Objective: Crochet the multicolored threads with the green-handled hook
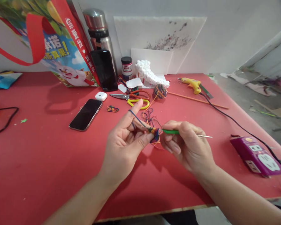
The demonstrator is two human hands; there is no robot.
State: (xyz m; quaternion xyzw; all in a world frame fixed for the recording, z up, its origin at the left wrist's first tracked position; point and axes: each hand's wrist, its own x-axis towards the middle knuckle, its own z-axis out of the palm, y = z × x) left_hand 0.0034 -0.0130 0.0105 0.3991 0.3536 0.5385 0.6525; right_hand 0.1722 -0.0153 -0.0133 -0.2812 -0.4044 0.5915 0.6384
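Between thumb and fingers, my left hand [127, 142] pinches a small multicoloured crochet piece [155, 132]. A dark blue strand of yarn [137, 118] runs over its raised index finger to the piece. My right hand [187, 142] grips a crochet hook [172, 132] with a green handle; its metal tip reaches the work and its thin other end sticks out to the right. Loose yarn [150, 117] lies tangled behind the hands and leads toward a multicoloured yarn ball [160, 91]. Part of the crochet piece is hidden by my left thumb.
Scissors [127, 97], a small crocheted piece [112, 108], a phone [86, 115] and a white earbud case [101, 96] lie beyond my left hand. A yellow glue gun [192, 84], an orange stick [199, 100] and a purple power box [257, 156] are to the right. A gift bag [70, 59] stands behind.
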